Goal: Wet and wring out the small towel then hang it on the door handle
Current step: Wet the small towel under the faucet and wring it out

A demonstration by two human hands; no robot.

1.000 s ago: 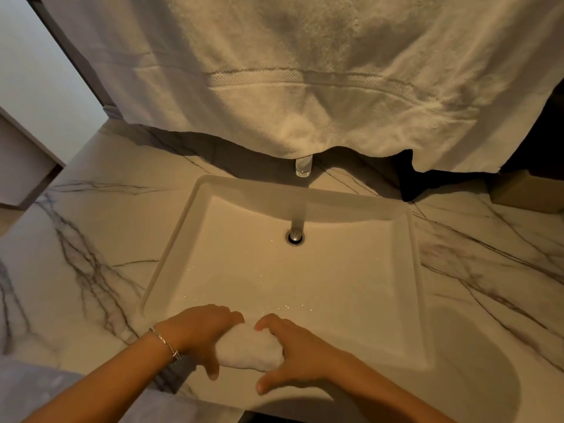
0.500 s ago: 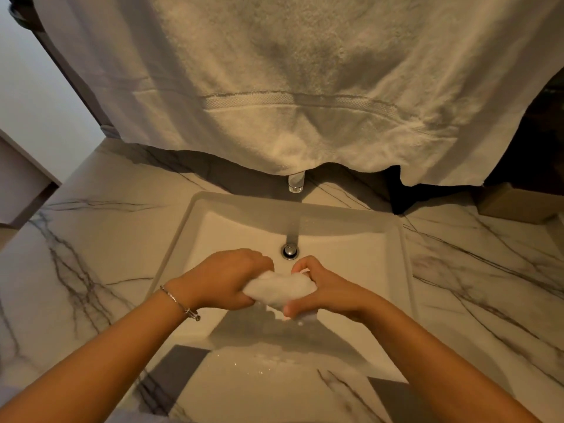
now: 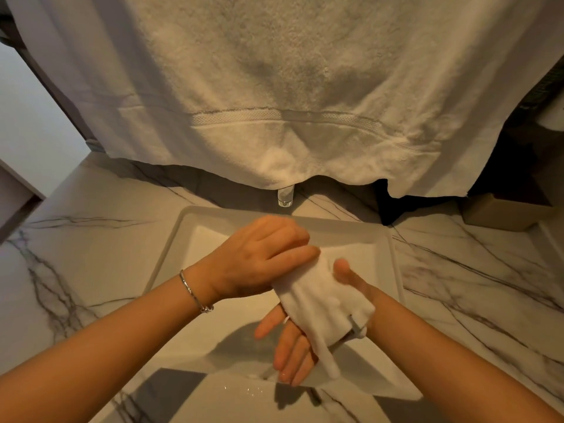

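Note:
The small white towel point(image 3: 320, 303) lies bunched between both hands above the white rectangular sink point(image 3: 383, 270). My left hand point(image 3: 259, 257), with a thin bracelet at the wrist, presses down on the towel's upper end from above. My right hand point(image 3: 293, 352) lies palm up under the towel, fingers spread toward me, thumb at the towel's right edge. A corner of the towel droops past the right fingers. The chrome tap spout point(image 3: 285, 195) sticks out just behind the basin. No door handle is in view.
A large white bath towel point(image 3: 274, 87) hangs across the whole back of the view, hiding most of the tap. Veined marble counter point(image 3: 91, 270) surrounds the basin. A tan box point(image 3: 500, 213) sits at the back right. A doorway edge shows at far left.
Both hands have lifted with the towel from the basin's front edge to its middle. The grip went from a tight two-handed twist to the left hand on top and the right palm opened underneath.

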